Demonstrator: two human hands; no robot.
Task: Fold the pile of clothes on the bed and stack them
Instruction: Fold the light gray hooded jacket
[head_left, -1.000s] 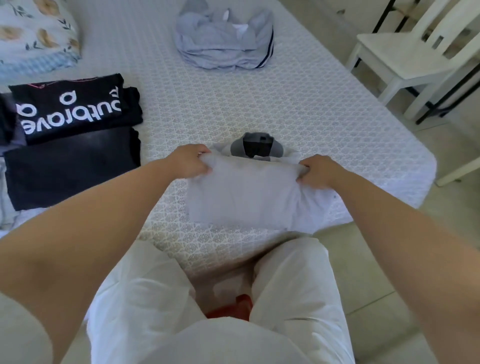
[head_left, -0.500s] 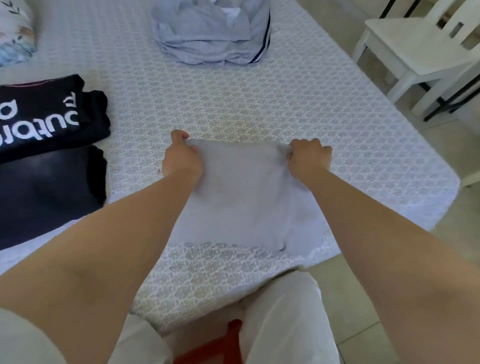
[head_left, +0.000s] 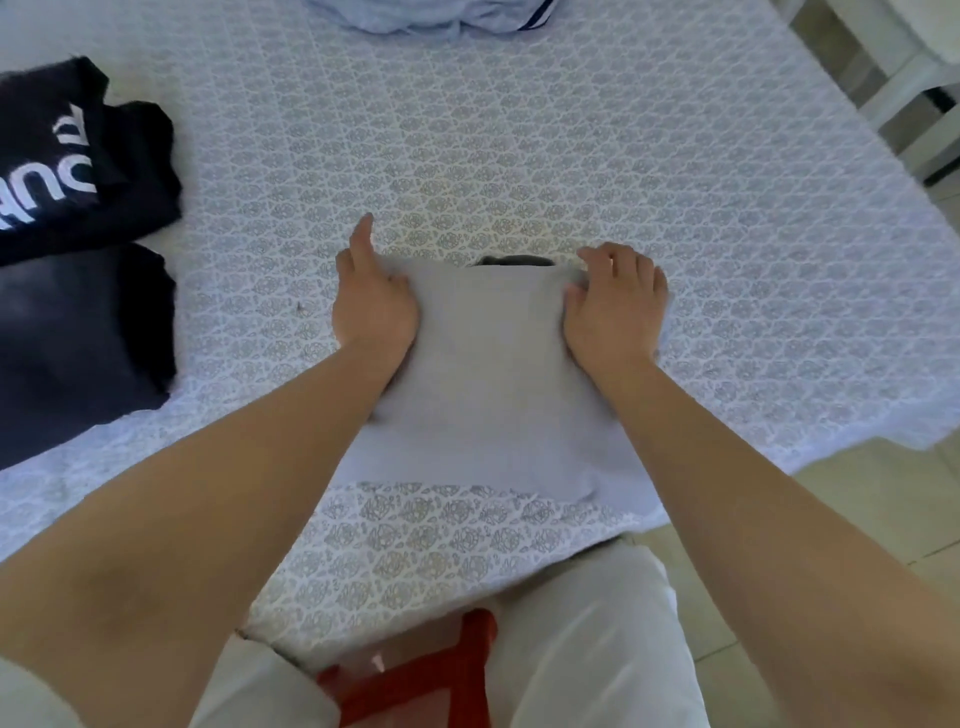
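The left hand (head_left: 375, 306) lies on the far left corner of the folded grey shirt (head_left: 488, 384), thumb raised and pointing away, the other fingers curled at the cloth's edge so that they seem to pinch it; how firmly, I cannot tell. The right hand (head_left: 615, 306) rests on the far right corner, fingers bent over the fold, and appears to hold that edge too. Between them a dark strip, probably the collar (head_left: 511, 260), peeks out past the far edge.

The shirt sits near the front edge of the bed (head_left: 519, 156), its near hem close to the drop. To the left, well apart, lie a black shirt with white lettering (head_left: 78, 161) and a dark folded garment (head_left: 78, 332) just beside it. At the top of the view, an unfolded grey heap (head_left: 431, 15) waits, partly out of frame.

The risks, as I judge them: letting go of both corners unevenly could let the top layer spring back or skew, leaving a crooked fold. Dragging the soft bundle across the patterned cover might loosen the tucked layers, and the near hem could slide off the edge. Lifting it by the far corners alone would likely let it unfold.

No container is in view; the clothes lie directly on the bed.
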